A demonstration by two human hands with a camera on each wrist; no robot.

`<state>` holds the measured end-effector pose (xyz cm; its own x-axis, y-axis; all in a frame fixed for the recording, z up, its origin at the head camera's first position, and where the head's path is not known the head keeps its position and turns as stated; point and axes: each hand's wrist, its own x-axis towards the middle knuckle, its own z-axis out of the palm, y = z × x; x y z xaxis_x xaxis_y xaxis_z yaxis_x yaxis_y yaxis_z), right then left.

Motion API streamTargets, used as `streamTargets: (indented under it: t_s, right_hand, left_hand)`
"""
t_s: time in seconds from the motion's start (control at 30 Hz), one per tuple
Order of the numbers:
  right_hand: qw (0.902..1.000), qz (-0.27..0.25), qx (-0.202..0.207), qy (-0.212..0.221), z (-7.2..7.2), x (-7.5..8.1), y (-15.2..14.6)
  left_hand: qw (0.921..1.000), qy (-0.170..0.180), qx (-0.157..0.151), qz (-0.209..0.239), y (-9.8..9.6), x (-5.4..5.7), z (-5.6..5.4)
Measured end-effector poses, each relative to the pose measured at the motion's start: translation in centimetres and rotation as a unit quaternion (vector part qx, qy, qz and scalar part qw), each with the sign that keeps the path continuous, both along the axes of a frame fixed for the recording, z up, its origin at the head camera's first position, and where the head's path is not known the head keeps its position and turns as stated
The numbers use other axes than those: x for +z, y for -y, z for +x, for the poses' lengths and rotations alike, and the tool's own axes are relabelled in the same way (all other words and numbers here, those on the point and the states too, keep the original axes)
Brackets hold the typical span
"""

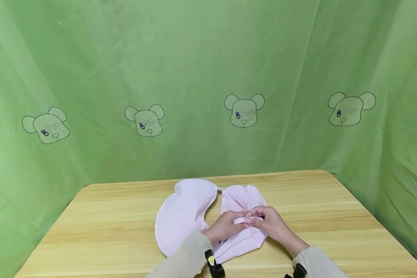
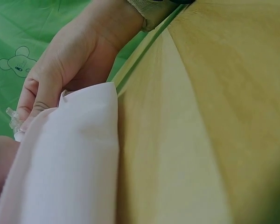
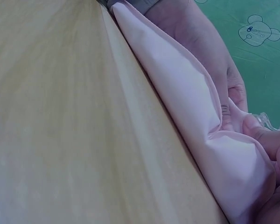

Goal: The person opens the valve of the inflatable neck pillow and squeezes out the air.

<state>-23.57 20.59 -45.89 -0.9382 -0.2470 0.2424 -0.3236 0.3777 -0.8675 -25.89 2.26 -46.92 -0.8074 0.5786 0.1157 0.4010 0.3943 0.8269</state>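
A pale pink, U-shaped inflatable neck pillow [image 1: 180, 218] lies on the wooden table, its right half creased and bunched under both hands. My left hand [image 1: 226, 227] pinches the cloth near the middle of that half. From the other side my right hand [image 1: 272, 225] grips the same gathered spot with thumb and fingers. Between the fingertips a small clear plastic valve [image 1: 248, 216] sticks out, also visible in the left wrist view, where the valve [image 2: 12, 119] stands beside the right fingers. Folded cloth [image 3: 233, 158] hides part of both hands in the right wrist view.
The light wood table [image 1: 118, 216] has rounded far corners. A green curtain [image 1: 194, 58] printed with bear heads hangs behind it and along both sides. Black straps [image 1: 213, 264] circle the wrists over beige sleeves.
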Motion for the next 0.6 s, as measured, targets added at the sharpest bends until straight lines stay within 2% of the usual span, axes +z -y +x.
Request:
streamTargets:
  t_s: [0.23,0.33,0.43,0.6]
  right_hand:
    - [1.0000,-0.006,-0.003,-0.002,-0.1,-0.2,-0.1]
    - [0.9999,-0.010,-0.007,-0.001,-0.1,-0.2,-0.2]
    - [0.9998,-0.014,-0.014,0.002,-0.1,-0.2,-0.2]
    - [0.9997,-0.012,-0.021,0.004,-0.1,-0.1,-0.2]
  left_hand:
    - [0.9998,0.016,0.011,-0.011,0.1,0.5,-0.2]
    - [0.9997,0.019,0.007,-0.013,0.4,0.8,-0.5]
    - [0.9995,0.004,-0.004,-0.031,0.7,1.2,-0.6]
    - [0.9958,-0.041,-0.011,-0.082,1.4,2.3,-0.4]
